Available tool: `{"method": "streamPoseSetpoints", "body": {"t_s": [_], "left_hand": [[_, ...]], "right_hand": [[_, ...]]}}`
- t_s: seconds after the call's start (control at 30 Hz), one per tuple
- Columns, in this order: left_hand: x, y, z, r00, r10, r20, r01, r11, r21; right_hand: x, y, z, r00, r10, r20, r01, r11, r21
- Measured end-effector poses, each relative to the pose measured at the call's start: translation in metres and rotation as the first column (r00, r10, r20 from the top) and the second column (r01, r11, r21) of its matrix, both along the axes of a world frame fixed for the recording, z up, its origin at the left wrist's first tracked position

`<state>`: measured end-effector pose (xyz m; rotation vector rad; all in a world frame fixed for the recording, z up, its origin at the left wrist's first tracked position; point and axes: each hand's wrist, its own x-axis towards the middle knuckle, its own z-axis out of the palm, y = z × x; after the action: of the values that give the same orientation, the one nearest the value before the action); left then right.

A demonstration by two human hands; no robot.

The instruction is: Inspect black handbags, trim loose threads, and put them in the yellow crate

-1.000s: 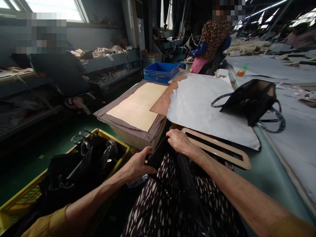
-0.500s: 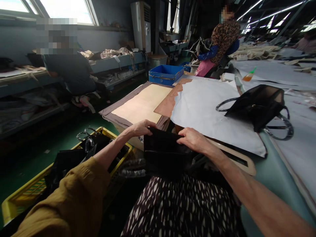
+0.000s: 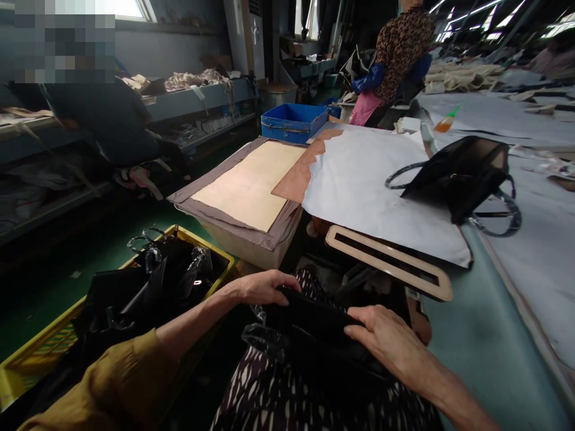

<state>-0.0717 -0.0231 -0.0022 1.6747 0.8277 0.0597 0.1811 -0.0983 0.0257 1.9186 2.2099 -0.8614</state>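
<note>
A black handbag (image 3: 323, 341) rests on my lap over a dark patterned garment (image 3: 251, 383). At its upper left edge, my left hand (image 3: 269, 287) pinches the rim between thumb and fingers. My right hand (image 3: 380, 332) grips the same rim further right, fingers closed on it. A plastic-wrapped handle (image 3: 265, 341) sticks out at the bag's left side. Its inside and lower parts are too dark to make out. Another black handbag (image 3: 458, 173), with wrapped handles, lies on the table to the right.
A yellow crate (image 3: 229, 269) of black bags stands at left. Ahead are a fabric-covered bin with a cream sheet (image 3: 251, 179), a white sheet (image 3: 368, 173), a slotted board (image 3: 386, 263) and a blue crate (image 3: 294, 123). Two people sit further off.
Both hands have lowered the handbag toward my lap, and it now tilts back instead of hanging upright. The slotted board shows more fully.
</note>
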Motion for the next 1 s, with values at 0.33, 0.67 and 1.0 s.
{"method": "streamPoseSetpoints", "body": {"t_s": [0.33,0.67,1.0], "left_hand": [[0.009,0.008,-0.009,0.993,0.065,0.096,-0.06,0.997,-0.052],[0.019,0.011,-0.012,0.996,0.087,0.036,-0.087,0.996,-0.013],[0.051,0.02,-0.002,0.992,-0.097,-0.085,0.108,0.985,0.135]], "right_hand": [[0.011,0.008,-0.011,0.989,-0.059,-0.139,0.045,0.993,-0.107],[0.011,0.012,-0.013,0.985,-0.015,-0.174,0.001,0.997,-0.08],[0.01,0.007,-0.008,0.99,-0.005,-0.143,-0.002,0.999,-0.046]]}}
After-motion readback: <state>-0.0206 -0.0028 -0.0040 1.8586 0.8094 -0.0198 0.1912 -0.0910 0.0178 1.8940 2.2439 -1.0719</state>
